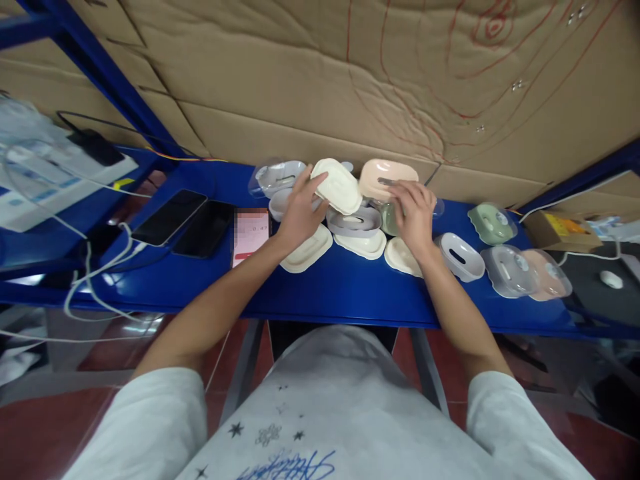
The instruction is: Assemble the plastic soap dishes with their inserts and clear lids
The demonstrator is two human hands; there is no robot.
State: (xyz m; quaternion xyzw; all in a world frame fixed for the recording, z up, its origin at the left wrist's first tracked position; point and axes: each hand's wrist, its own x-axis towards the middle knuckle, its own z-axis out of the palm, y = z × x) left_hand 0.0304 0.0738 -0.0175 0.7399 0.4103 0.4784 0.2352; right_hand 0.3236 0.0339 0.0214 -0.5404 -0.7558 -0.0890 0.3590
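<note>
The left hand (300, 213) grasps a cream oval plastic soap-dish lid (337, 185), lifted above the blue metal shelf (330, 287). The right hand (415, 213) rests fingers-down on a peach oval plastic lid (387, 175); whether it actually grips it cannot be told, and it hides a pale green piece (389, 219) beneath.

— What sort of place is this?
— A packing or stockroom workstation: a blue metal surface (350, 293) backed by flattened cardboard (300, 80), many plastic soap dishes (495, 223) in several colours, phones (170, 217) on charging cables (95, 273).
</note>
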